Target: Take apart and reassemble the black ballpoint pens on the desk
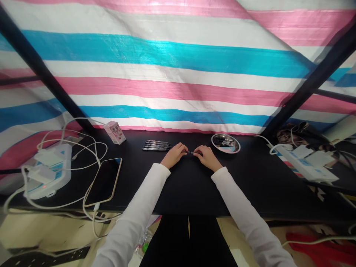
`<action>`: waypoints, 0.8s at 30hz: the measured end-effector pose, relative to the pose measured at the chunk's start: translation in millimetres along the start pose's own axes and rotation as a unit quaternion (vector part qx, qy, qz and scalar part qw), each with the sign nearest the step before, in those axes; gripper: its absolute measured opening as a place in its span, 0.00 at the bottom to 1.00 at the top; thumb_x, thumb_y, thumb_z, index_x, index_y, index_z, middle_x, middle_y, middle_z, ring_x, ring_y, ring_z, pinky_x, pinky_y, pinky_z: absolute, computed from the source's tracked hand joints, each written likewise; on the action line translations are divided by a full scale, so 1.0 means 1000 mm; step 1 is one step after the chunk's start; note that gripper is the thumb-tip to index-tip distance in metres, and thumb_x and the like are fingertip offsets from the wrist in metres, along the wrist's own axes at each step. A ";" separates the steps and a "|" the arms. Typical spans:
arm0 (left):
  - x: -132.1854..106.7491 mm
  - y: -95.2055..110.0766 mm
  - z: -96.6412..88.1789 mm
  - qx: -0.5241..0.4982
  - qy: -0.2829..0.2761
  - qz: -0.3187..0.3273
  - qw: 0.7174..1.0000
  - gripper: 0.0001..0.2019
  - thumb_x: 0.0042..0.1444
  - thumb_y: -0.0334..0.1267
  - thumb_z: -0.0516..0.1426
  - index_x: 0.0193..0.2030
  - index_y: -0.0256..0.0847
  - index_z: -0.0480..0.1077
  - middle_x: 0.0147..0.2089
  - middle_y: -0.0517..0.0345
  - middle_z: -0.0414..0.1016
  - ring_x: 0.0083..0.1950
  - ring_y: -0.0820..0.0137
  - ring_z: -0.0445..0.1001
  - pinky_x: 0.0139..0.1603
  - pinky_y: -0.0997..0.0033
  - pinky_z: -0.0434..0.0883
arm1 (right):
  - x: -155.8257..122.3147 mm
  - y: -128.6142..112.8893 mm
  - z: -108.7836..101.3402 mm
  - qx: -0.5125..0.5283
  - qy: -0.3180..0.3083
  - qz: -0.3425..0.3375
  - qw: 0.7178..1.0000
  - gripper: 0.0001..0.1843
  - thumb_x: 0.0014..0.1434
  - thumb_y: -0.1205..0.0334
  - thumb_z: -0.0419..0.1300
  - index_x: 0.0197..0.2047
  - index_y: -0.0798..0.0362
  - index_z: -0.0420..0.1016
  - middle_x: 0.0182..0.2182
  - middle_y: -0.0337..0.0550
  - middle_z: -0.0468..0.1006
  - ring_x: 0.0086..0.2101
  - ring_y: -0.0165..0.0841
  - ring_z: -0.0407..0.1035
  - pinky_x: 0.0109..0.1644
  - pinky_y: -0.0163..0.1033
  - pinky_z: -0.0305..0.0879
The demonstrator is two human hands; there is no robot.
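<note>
Fingers hold dark rod between pens and bowl.

Makeshift workspace: black desk, striped sheeting

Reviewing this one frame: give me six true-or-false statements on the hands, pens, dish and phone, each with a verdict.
1. The left hand and right hand both hold a slim dark piece. True.
2. Pens lie to the left of the hands, and a metal dish sits to their right. True.
3. The pens stand upright. False: they lie flat in a row on the black table.
4. The metal dish holds nothing. False: slim dark parts lie in it.
5. A white cable is plugged into the smartphone. True.
6. The smartphone lies screen down. False: its screen faces up.
</note>
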State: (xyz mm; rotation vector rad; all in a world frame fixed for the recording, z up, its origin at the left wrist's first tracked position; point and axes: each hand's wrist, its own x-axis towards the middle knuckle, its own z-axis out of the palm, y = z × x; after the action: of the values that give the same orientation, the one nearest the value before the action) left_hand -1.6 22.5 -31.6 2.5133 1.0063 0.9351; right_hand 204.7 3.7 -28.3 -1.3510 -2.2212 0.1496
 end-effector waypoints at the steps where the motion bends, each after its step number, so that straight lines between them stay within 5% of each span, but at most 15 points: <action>1: 0.000 0.000 0.000 -0.003 0.000 0.002 1.000 0.05 0.60 0.33 0.51 0.42 0.41 0.65 0.41 0.56 0.65 0.44 0.69 0.67 0.48 0.68 0.66 | 0.000 0.000 0.001 -0.013 -0.003 -0.002 1.000 0.10 0.63 0.61 0.50 0.33 0.52 0.70 0.32 0.43 0.73 0.36 0.34 0.65 0.40 0.40 0.53; 5: 0.000 0.001 0.000 -0.011 0.000 0.008 1.000 0.06 0.60 0.33 0.51 0.43 0.41 0.65 0.42 0.56 0.65 0.44 0.70 0.68 0.48 0.69 0.66 | 0.000 0.000 0.003 -0.037 -0.010 0.002 0.999 0.15 0.65 0.61 0.45 0.32 0.52 0.69 0.32 0.44 0.72 0.36 0.34 0.64 0.40 0.40 0.53; 9: 0.000 0.001 -0.001 -0.012 0.005 0.003 1.000 0.06 0.60 0.33 0.51 0.43 0.41 0.65 0.42 0.57 0.65 0.44 0.70 0.68 0.47 0.69 0.66 | -0.001 -0.002 0.001 -0.002 -0.002 0.006 1.000 0.09 0.60 0.56 0.54 0.36 0.52 0.69 0.34 0.42 0.73 0.36 0.35 0.65 0.41 0.40 0.53; 19: 0.001 0.003 0.001 0.024 -0.011 -0.001 1.000 0.07 0.61 0.36 0.50 0.41 0.40 0.67 0.41 0.55 0.69 0.42 0.69 0.69 0.46 0.67 0.65 | -0.001 -0.001 0.001 0.015 -0.017 -0.004 1.000 0.05 0.59 0.63 0.56 0.33 0.54 0.72 0.32 0.42 0.73 0.36 0.33 0.64 0.42 0.40 0.52; 24: 0.001 0.009 -0.003 0.043 0.097 -0.046 0.993 0.08 0.59 0.40 0.53 0.43 0.43 0.69 0.46 0.55 0.71 0.51 0.65 0.67 0.56 0.59 0.56 | 0.001 -0.003 0.003 0.073 0.009 0.021 0.997 0.11 0.60 0.61 0.53 0.31 0.53 0.74 0.31 0.43 0.74 0.36 0.33 0.65 0.42 0.41 0.54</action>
State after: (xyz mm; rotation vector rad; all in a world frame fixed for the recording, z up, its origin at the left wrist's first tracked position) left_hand 1.6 17.1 -24.7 2.4563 1.2330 1.1491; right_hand 200.2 3.7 -29.7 -1.3141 -2.1243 0.3079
